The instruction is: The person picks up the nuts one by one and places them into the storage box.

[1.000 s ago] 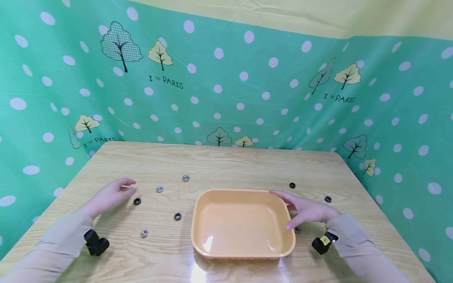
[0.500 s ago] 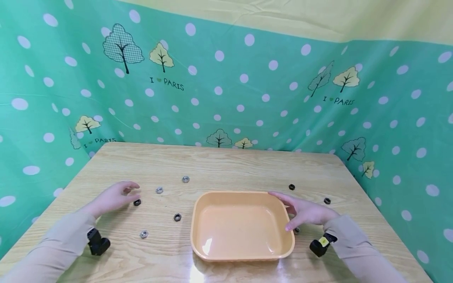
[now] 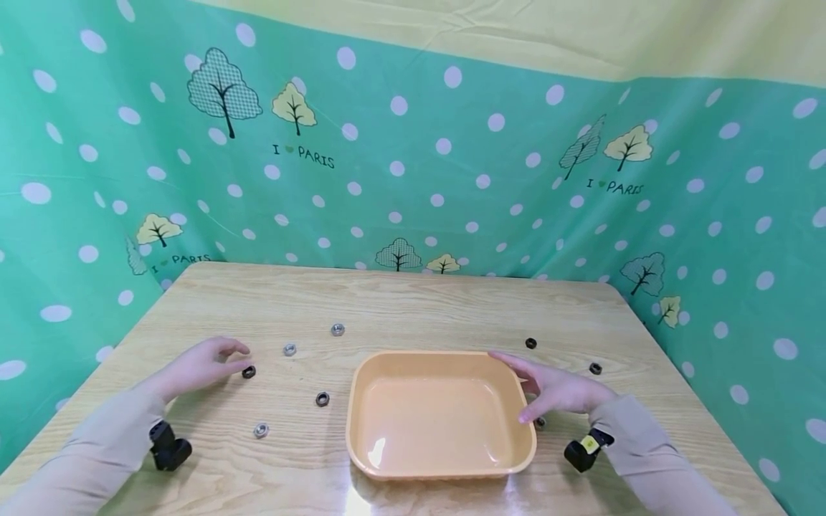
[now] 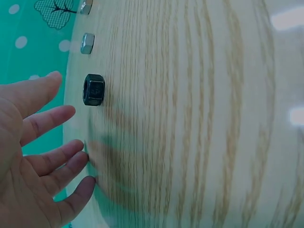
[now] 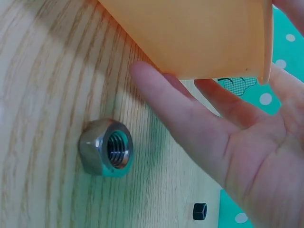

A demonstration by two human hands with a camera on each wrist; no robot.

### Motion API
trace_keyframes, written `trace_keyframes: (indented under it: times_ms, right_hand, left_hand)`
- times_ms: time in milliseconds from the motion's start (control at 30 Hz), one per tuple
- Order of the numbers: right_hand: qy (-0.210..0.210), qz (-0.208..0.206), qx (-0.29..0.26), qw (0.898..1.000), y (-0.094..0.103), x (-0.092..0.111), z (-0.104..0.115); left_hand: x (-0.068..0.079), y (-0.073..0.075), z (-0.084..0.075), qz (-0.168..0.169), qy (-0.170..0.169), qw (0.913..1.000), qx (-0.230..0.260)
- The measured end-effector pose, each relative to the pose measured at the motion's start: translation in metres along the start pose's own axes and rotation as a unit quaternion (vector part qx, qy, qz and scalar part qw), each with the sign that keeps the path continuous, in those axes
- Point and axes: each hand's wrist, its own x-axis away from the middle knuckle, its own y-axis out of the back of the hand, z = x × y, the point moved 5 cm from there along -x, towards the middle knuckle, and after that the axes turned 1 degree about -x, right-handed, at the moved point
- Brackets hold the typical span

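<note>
Dotted curtain (image 3: 452, 183) hung behind wood desk (image 3: 439, 308)

L. hand (image 3: 201, 367) was relaxed, fingers loosely spread, just beside blk nut (image 3: 249, 372). R. hand (image 3: 560, 388) gripped R. rim of tray (image 3: 439, 416), front-ctr. of desk; shiny nut (image 5: 105, 148) lay nearby. Other nuts (image 3: 338, 330) sat L. & R.

We see a pale wood-grain tabletop (image 3: 452, 308) with rounded far corners — behind it and along both sides hangs green polka-dot cloth (image 3: 419, 183), printed with trees (image 3: 224, 93) and "PARIS" lettering (image 3: 316, 157), a yellow band (image 3: 529, 36) above the green.
</note>
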Motion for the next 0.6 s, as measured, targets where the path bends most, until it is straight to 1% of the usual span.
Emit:
trace_keyframes:
  times_ms: [133,367,600]
  right_hand:
    - [-0.004,-0.003,0.0,1.0,-0.0001,0.0007,-0.0001]
    - [-0.009,-0.005,0.006,1.0,-0.0009,0.0012,0.0022]
    - [-0.027,-0.017,0.015,0.999,-0.0007,0.0032,0.0018]
  left_hand:
    - [-0.0002,-0.0019,0.0008,0.005,-0.006,1.0,0.002]
    - [0.0034,-0.005,0.0017,0.005,-0.039,0.9992,0.0]
    - [0.0048,-0.0071,0.0046,0.0,-0.033,0.9993,-0.017]
